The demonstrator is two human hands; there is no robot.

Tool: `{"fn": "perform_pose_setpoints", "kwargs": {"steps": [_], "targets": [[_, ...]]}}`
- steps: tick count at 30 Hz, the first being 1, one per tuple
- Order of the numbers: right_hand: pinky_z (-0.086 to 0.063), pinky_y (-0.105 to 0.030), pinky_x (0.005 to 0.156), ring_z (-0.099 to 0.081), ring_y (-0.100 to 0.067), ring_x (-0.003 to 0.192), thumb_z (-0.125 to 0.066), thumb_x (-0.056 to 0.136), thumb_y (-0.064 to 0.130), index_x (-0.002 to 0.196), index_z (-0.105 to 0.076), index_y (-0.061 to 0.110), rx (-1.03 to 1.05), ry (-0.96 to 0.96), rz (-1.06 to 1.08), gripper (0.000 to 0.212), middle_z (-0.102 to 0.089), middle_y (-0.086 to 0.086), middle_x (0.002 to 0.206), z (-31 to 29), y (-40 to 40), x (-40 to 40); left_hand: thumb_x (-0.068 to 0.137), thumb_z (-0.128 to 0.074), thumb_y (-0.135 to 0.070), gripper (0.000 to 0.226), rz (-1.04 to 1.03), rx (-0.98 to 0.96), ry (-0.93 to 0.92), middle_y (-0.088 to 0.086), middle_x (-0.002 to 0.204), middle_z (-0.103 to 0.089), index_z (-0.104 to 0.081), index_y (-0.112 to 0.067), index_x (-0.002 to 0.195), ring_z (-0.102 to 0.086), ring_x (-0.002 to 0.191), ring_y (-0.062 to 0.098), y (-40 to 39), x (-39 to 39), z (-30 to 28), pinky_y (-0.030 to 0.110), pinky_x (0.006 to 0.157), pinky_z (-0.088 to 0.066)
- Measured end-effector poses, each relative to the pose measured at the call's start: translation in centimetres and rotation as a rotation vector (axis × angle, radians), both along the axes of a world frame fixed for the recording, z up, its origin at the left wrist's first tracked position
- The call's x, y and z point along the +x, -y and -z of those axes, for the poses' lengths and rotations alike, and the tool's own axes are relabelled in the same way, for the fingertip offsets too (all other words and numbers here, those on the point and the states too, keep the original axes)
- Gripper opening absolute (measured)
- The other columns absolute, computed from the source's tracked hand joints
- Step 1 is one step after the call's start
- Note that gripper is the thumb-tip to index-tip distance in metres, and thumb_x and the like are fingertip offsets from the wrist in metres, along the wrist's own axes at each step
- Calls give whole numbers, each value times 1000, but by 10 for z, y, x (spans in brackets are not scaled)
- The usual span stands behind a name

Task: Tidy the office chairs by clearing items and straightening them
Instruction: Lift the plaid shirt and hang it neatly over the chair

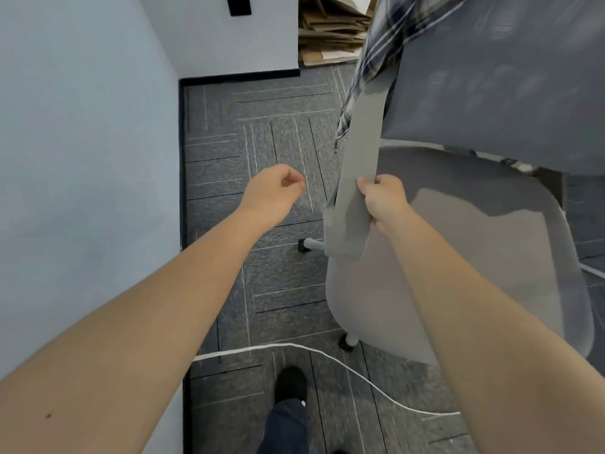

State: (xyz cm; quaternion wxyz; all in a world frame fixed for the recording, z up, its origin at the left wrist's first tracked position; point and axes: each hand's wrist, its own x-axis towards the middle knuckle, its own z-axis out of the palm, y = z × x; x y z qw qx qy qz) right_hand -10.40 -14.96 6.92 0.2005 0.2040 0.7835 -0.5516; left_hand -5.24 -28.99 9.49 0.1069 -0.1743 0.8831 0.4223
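A grey office chair point(474, 257) stands on the right, its mesh back toward me. My right hand point(384, 199) grips a grey strip-like part of the chair point(358, 178) at the back's upper left edge. A plaid shirt point(376, 54) hangs down over the chair's far side, partly hidden by a blue-grey padded part point(491, 77). My left hand point(273, 191) hovers above the carpet left of the chair, fingers curled in, holding nothing.
A pale wall point(88, 158) with a dark skirting strip runs along the left. Flattened cardboard point(330, 31) is stacked at the far corner. A white cable point(327, 355) crosses the carpet in front of my shoe point(289, 385). The chair's castors point(302, 245) sit near the carpet's middle.
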Motion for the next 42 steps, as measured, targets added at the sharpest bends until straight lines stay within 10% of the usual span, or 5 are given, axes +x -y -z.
{"fn": "perform_pose_setpoints", "kwargs": {"steps": [15, 19, 27, 33, 42], "targets": [[-42, -33, 69, -54, -27, 80, -49, 85, 8, 105, -60, -12, 252, -16, -189, 30, -66, -28, 101, -22, -81, 108, 91, -46, -20, 26, -27, 36, -77, 4, 121, -57, -54, -12, 114, -51, 110, 16, -59, 96, -26, 28, 90, -37], [-27, -28, 44, -36, -22, 55, -48, 84, 13, 54, -35, 18, 267, -117, -166, 33, -35, -4, 58, -45, -90, 124, 91, -46, -21, 27, -51, 26, -123, 5, 123, -56, -53, -12, 116, -50, 104, 14, -68, 119, -45, 25, 85, -36], [-29, -25, 50, -43, -19, 62, -47, 86, 14, 62, -44, 19, 175, -336, -202, 25, -42, -3, 65, -132, -91, 150, 91, -46, -19, 24, -93, 4, -290, -3, 103, -52, -55, -11, 112, -46, 97, 9, -76, 156, -123, 24, 83, -35], [-34, -25, 81, -49, -24, 118, -46, 92, 20, 134, -40, 7, 97, -452, -191, 44, -45, -9, 140, -208, -86, 152, 91, -46, -17, 24, -152, 38, -413, -3, 101, -51, -57, -9, 111, -46, 97, 11, -75, 153, -188, 25, 85, -36], [-35, -10, 47, -45, -9, 71, -46, 90, 24, 109, -49, 19, 86, -588, -164, 19, -43, 6, 98, -279, -34, 104, 91, -46, -15, 22, -190, 105, -531, 8, 103, -57, -57, -5, 108, -51, 92, 18, -32, 101, -260, 27, 82, -39]]}}
